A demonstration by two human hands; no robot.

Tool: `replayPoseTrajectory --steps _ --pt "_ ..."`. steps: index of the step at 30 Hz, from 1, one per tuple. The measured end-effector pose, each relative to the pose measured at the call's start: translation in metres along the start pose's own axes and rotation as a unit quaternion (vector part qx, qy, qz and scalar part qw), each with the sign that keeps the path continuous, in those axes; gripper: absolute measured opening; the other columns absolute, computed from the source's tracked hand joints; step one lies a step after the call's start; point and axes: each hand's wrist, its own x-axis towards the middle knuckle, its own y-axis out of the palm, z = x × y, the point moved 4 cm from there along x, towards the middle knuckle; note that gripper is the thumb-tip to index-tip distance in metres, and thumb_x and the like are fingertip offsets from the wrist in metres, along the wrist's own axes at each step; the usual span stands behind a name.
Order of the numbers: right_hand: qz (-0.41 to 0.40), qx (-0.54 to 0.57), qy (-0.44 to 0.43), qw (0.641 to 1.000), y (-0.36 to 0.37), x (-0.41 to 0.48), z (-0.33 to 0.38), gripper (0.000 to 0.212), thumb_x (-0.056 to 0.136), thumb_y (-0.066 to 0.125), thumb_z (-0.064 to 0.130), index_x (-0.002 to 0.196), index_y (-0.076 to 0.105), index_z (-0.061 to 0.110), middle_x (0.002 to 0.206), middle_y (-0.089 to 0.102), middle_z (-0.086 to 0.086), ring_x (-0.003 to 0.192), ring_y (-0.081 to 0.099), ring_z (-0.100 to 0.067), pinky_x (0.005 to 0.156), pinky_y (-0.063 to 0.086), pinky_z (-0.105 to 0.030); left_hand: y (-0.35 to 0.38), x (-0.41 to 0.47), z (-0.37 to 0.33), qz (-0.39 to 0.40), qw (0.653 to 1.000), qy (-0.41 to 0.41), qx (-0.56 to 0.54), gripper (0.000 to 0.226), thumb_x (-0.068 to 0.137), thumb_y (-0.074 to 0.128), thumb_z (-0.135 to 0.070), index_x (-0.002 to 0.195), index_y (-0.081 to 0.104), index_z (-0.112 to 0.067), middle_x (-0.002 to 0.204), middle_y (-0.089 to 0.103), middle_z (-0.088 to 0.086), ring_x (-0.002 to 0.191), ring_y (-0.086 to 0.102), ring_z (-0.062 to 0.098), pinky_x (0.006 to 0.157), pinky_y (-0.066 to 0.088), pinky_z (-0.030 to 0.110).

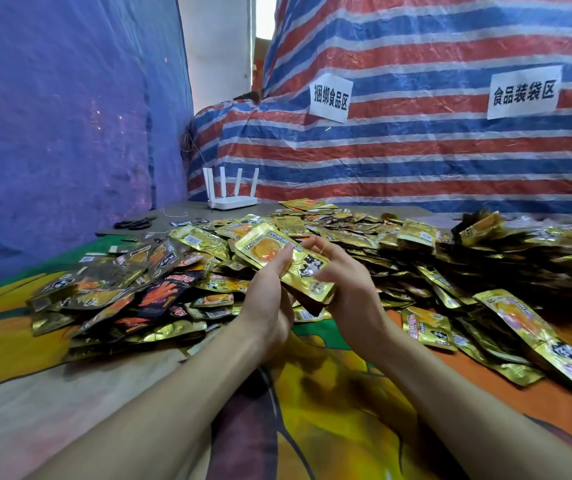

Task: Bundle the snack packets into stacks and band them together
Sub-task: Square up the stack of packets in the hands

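Nearest lies a printed cloth [329, 403] in orange, yellow and green, covering the table. Two bare forearms reach over it. The left hand [270, 296] grips one stack of packets [307, 284] from its left side, thumb laid on the top packet and fingers curled beneath. The right hand [346, 285] holds the same stack from the right: its thumb presses on the near end of the top packet, and its fingers curl up at the far edge. The stack is tilted, lifted just above the cloth, in front of the heap. How many packets it holds cannot be told; the top one is gold with an orange picture.

Behind and to both sides spreads a loose heap of packets [416, 258], far too many to count. Most are gold, and a few dark ones [160, 292] lie at the left.

Farther off, on the bare table edge at the left, lies one pair of black scissors [135, 224]. Beyond it stands one white router [230, 199] with four upright antennas.

At the back hangs a red, white and blue striped tarp [416, 150] bearing two paper signs [329, 98], with a blue sheet [63, 116] on the left.
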Motion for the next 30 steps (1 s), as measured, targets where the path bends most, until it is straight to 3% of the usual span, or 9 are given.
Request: replayPoseTrajectory --steps 2,6,9,13,16,19,22,26,30 --pt "0.009 0.126 0.066 0.99 0.0 0.002 0.003 0.046 0.08 0.048 0.029 0.111 0.064 0.001 0.11 0.064 -0.021 0.098 0.057 -0.04 0.072 0.043 -0.04 -0.001 0.002 0.001 0.012 1.0 -0.003 -0.011 0.032 0.1 0.054 -0.036 0.111 0.07 -0.01 0.107 0.072 0.009 0.099 0.069 0.025 0.092 0.05 0.04" --pt "-0.014 0.135 0.119 0.984 -0.019 0.009 0.009 0.061 0.095 0.028 0.028 0.119 0.066 -0.014 0.126 0.069 -0.021 0.111 0.061 -0.038 0.083 0.052 -0.04 -0.003 0.004 0.004 0.041 0.997 -0.047 -0.044 0.04 0.098 0.051 -0.034 0.118 0.071 -0.005 0.119 0.072 0.016 0.112 0.068 0.032 0.106 0.047 0.049" --pt "-0.011 0.064 0.11 0.992 -0.032 0.012 0.015 0.048 0.081 0.039 0.024 0.087 0.077 -0.005 0.124 0.067 -0.026 0.115 0.062 -0.04 0.099 0.049 -0.05 0.001 0.0 0.011 0.081 0.993 -0.08 -0.001 0.043 0.085 0.058 -0.035 0.113 0.077 -0.008 0.119 0.072 0.014 0.111 0.069 0.032 0.104 0.048 0.052" --pt "-0.042 0.034 0.114 0.992 -0.044 0.013 0.008 0.044 0.061 0.049 0.032 0.075 0.081 0.005 0.089 0.076 -0.012 0.075 0.062 -0.017 0.069 0.047 -0.033 0.004 -0.004 0.014 0.077 0.992 -0.095 0.023 0.048 0.076 0.064 -0.03 0.115 0.069 -0.003 0.119 0.07 0.024 0.113 0.066 0.042 0.104 0.047 0.058" --pt "-0.069 -0.039 0.091 0.993 -0.045 0.008 0.003 0.024 0.062 0.058 0.03 0.057 0.075 0.014 0.084 0.074 -0.008 0.066 0.06 -0.015 0.061 0.045 -0.029 0.005 -0.002 0.015 0.076 0.993 -0.082 0.04 0.032 0.091 0.055 -0.03 0.097 0.081 -0.014 0.11 0.075 0.016 0.1 0.073 0.034 0.094 0.056 0.051" --pt "-0.081 -0.099 0.063 0.99 -0.037 0.011 0.003 0.03 0.068 0.071 0.041 0.08 0.075 0.014 0.092 0.078 -0.006 0.077 0.072 -0.018 0.062 0.053 -0.033 0.003 0.002 0.014 0.074 0.995 -0.066 0.031 0.038 0.098 0.05 -0.033 0.084 0.083 -0.02 0.102 0.077 0.013 0.085 0.076 0.028 0.077 0.062 0.041" --pt "-0.08 -0.13 0.031 0.988 -0.03 0.008 0.002 0.048 0.066 0.082 0.042 0.107 0.07 0.02 0.1 0.077 0.001 0.094 0.073 -0.012 0.074 0.053 -0.03 0.0 0.006 0.01 0.056 0.998 -0.041 0.005 0.035 0.095 0.054 -0.031 0.082 0.083 -0.017 0.101 0.077 0.015 0.085 0.076 0.029 0.08 0.06 0.044" --pt "-0.007 -0.21 -0.032 0.977 -0.017 0.002 0.004 0.048 0.094 0.066 0.014 0.128 0.062 0.047 0.117 0.064 0.009 0.098 0.065 0.0 0.073 0.055 -0.015 -0.001 0.005 0.006 0.077 0.996 -0.039 -0.017 0.025 0.075 0.064 -0.027 0.081 0.082 -0.011 0.1 0.076 0.019 0.082 0.075 0.032 0.071 0.063 0.044" --pt "0.003 -0.244 -0.07 0.967 -0.01 -0.003 0.004 0.047 0.097 0.058 0.006 0.128 0.065 0.04 0.125 0.062 0.007 0.097 0.067 -0.01 0.073 0.06 -0.025 -0.003 0.004 0.004 0.051 0.998 -0.026 -0.005 0.023 0.072 0.062 -0.021 0.082 0.079 -0.01 0.09 0.074 0.017 0.073 0.073 0.031 0.066 0.061 0.041"
